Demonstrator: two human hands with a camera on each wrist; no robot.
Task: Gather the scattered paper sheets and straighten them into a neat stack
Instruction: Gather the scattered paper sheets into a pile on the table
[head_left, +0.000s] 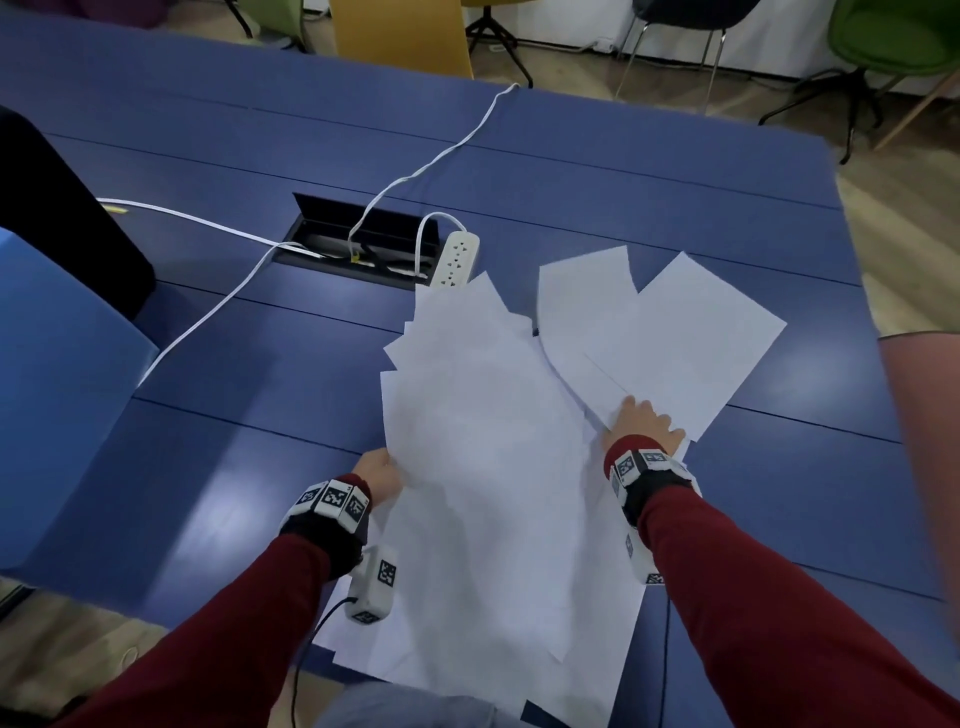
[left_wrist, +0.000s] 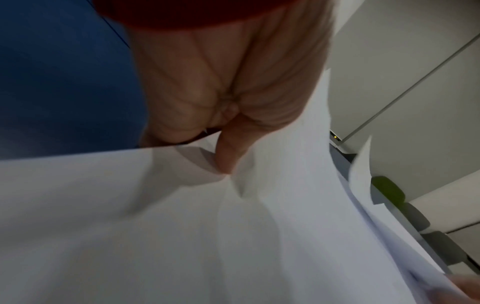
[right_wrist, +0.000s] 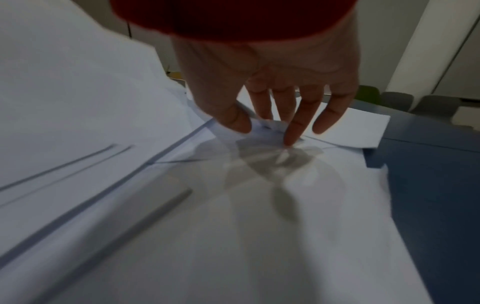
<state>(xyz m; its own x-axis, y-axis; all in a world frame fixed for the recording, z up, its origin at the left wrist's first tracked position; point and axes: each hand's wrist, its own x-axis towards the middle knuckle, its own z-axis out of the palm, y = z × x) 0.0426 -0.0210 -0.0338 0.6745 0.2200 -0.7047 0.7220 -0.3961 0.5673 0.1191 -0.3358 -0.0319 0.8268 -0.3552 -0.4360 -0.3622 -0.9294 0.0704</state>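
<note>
Several white paper sheets (head_left: 478, 415) lie fanned and overlapping on the blue table (head_left: 208, 467). My left hand (head_left: 382, 475) grips the left edge of a raised bundle of sheets (left_wrist: 233, 226), thumb on top and the fingers hidden beneath. Two more sheets (head_left: 670, 338) lie to the right, angled away from the bundle. My right hand (head_left: 641, 423) reaches over their near corner; in the right wrist view its fingers (right_wrist: 293, 131) are spread and nearly straight, one fingertip touching the paper (right_wrist: 259, 205).
A white power strip (head_left: 452, 257) and white cables (head_left: 208, 312) lie just beyond the papers, beside an open black cable hatch (head_left: 358, 244). A blue box (head_left: 57, 374) and a dark object (head_left: 62, 218) stand at the left. Chairs (head_left: 893, 47) stand beyond the far edge.
</note>
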